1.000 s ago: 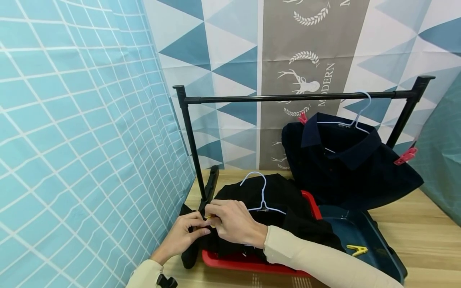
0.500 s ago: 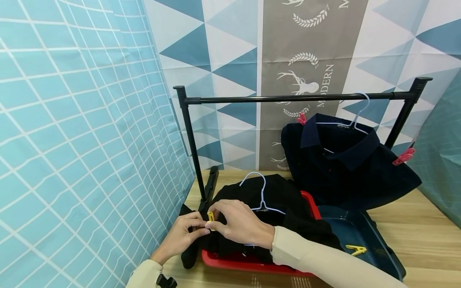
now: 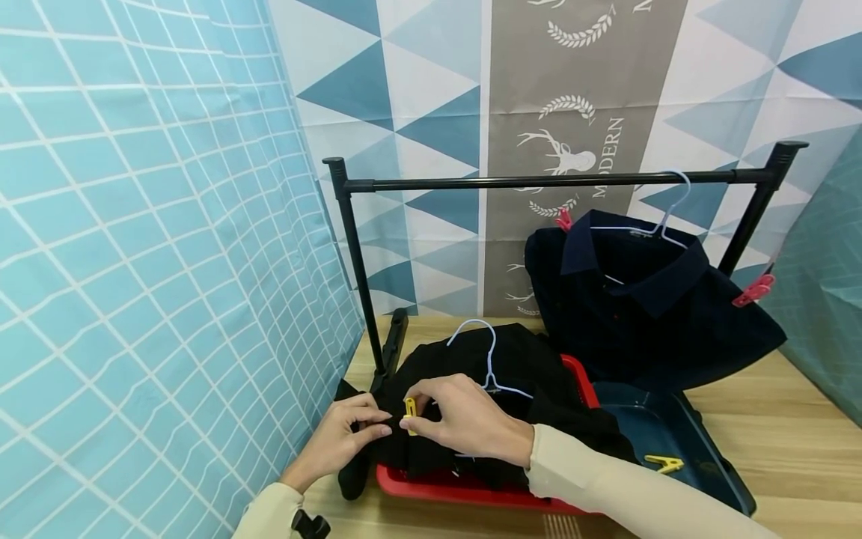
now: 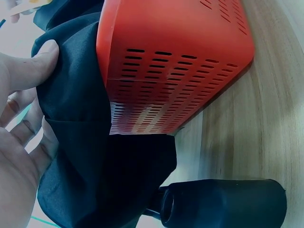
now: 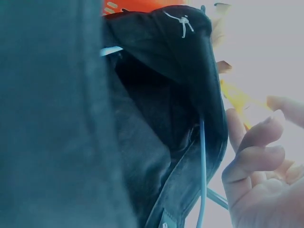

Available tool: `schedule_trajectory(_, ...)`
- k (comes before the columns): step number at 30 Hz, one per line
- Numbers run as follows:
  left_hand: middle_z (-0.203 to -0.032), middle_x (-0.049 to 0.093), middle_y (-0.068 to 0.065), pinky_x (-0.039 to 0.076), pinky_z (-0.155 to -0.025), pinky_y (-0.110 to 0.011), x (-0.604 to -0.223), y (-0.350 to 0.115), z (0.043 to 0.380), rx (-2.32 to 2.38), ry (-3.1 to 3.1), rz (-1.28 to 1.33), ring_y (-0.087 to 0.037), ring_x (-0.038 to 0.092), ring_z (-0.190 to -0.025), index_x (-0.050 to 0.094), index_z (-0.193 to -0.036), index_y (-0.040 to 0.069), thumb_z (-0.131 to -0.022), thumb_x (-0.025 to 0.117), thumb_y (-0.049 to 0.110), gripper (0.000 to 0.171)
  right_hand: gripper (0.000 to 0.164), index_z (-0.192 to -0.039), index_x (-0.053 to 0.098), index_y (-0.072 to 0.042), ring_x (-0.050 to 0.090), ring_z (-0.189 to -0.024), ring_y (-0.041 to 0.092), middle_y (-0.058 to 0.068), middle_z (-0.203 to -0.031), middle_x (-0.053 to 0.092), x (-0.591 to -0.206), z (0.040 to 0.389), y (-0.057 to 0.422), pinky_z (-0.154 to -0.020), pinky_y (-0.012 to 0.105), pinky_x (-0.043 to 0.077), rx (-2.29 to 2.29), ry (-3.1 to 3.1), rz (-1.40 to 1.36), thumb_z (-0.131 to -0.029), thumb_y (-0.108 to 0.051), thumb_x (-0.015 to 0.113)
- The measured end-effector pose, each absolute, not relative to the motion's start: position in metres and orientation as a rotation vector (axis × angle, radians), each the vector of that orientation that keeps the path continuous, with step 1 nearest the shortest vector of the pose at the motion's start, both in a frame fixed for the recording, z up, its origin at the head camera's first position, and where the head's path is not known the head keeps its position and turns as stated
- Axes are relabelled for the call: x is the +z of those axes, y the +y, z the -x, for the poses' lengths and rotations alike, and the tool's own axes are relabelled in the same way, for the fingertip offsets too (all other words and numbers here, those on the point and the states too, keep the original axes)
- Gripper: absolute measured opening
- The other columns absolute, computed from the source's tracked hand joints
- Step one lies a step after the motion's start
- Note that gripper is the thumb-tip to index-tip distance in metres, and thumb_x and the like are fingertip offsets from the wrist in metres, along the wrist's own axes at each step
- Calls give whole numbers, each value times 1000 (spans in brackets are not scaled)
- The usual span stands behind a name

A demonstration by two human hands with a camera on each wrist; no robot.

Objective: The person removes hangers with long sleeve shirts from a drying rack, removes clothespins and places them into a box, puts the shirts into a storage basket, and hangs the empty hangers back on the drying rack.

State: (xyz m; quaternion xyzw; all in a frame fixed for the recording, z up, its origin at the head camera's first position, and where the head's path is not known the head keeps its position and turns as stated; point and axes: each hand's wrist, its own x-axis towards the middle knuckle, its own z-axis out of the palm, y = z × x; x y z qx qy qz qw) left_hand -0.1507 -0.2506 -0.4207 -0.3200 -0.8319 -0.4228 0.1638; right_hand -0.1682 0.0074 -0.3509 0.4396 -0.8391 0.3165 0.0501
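Observation:
In the head view, my left hand [image 3: 338,438] pinches the black shirt [image 3: 515,346] near its shoulder at left. The left wrist view shows the thumb pressing the black cloth [image 4: 78,90], with fingers behind it. My right hand [image 3: 466,421] holds a yellow clothespin [image 3: 410,410] upright between thumb and fingers, just right of the left fingertips. A light-blue hanger [image 3: 491,359] sits in the shirt's neck, its hook standing up. The shirt lies over a red basket [image 3: 581,380]. In the right wrist view the clothespin [image 5: 236,99] is overexposed, beside the shirt's edge.
A black rack [image 3: 539,182] stands behind, with a navy shirt [image 3: 646,322] on a hanger at its right end, held by pink clothespins [image 3: 754,290]. Right of the basket, a dark blue tray [image 3: 646,419] holds another yellow clothespin [image 3: 664,463]. A rack foot [image 4: 228,202] lies near the basket.
My right hand has turned the yellow clothespin more into view and moved right, away from the left fingertips. The left hand stays at the cloth.

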Motion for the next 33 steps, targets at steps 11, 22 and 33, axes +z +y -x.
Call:
schedule_trajectory(11,-79,61,1,49,-62,-26,-406,-245,143,-1221,-2367,901,-8,54,-68,81,-98,2,-86,78,-6,14,32,-115,75,-9,61,-72,6,-13,-89,71,-348,169,21,-55,19,40,948,-2552,-1286,-94,-33,79)
schedule_trajectory(22,-81,61,8,50,-63,-27,-434,-257,158,-1194,-2429,847,-7,56,-70,82,-101,12,-88,80,4,15,32,-117,75,-14,44,-55,2,-16,-89,69,-349,169,36,-52,21,34,955,-2595,-1207,-93,-35,79)
schedule_trajectory(33,-83,62,13,50,-63,-26,-435,-261,162,-1221,-2414,898,-7,57,-71,82,-103,20,-92,78,12,14,34,-118,74,-12,47,-52,0,-14,-91,70,-347,168,48,-49,21,39,1015,-2569,-1191,-94,-34,78)
